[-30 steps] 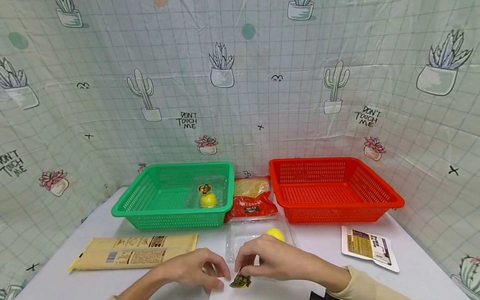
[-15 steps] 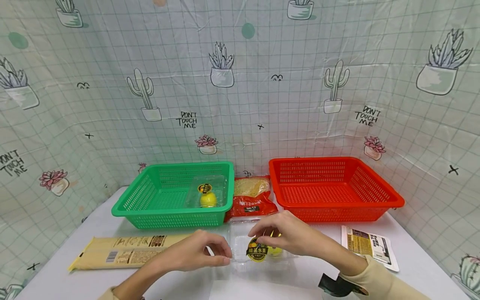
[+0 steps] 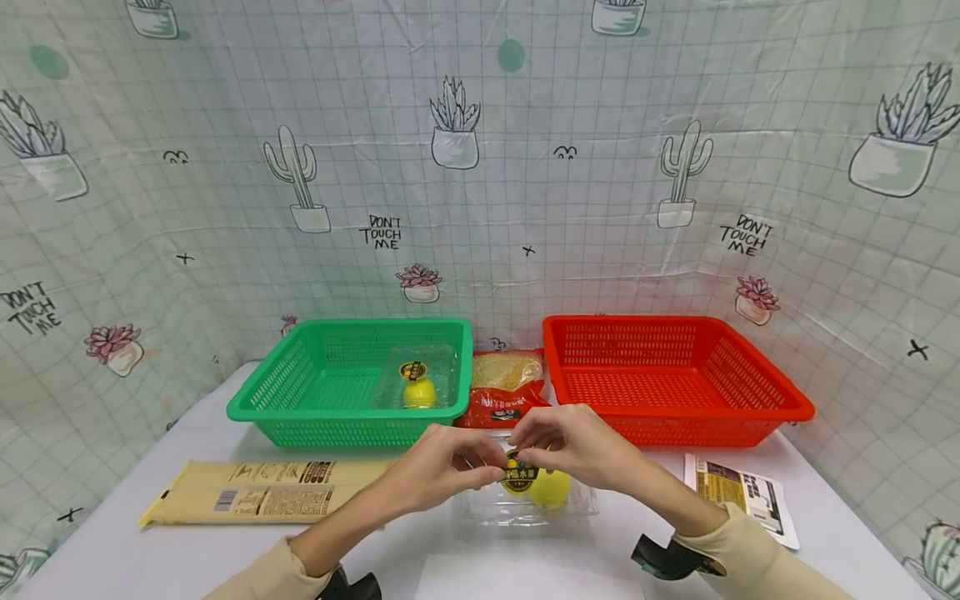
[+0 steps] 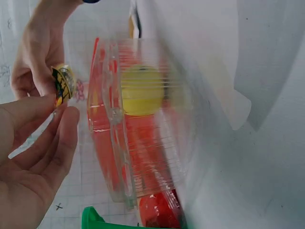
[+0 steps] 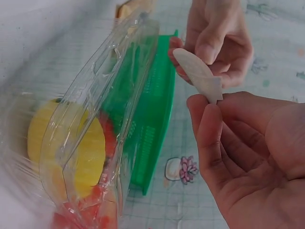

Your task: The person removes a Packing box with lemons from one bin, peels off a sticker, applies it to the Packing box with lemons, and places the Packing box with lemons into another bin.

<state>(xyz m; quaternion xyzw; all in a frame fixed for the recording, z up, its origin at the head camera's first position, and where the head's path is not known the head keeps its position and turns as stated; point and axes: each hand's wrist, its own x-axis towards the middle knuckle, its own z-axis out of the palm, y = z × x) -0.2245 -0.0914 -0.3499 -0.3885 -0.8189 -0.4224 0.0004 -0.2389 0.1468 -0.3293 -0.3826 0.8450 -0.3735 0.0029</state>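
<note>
A round black-and-gold fruit sticker (image 3: 519, 477) is held up between both hands over the clear plastic box (image 3: 498, 510). My left hand (image 3: 450, 468) pinches its left edge between thumb and fingers. From the other side, my right hand (image 3: 588, 446) pinches it too. The pale back of the sticker (image 5: 199, 71) shows in the right wrist view, bent a little. Below the hands, the box is closed around a yellow fruit (image 3: 551, 492), perhaps a lemon or apple; the plastic blurs its kind. In the left wrist view the printed sticker (image 4: 63, 85) is seen edge-on.
A green basket (image 3: 300, 412) at back left holds another clear box with a stickered yellow fruit. A red basket (image 3: 675, 429) stands at back right, a red food bag (image 3: 504, 400) between them. A beige noodle pack (image 3: 262, 492) lies left, a white pouch (image 3: 742, 496) right, white paper (image 3: 528, 579) in front.
The right hand has lifted the sticker from the white paper to above the box. The left hand has come up and right and now pinches the sticker as well.
</note>
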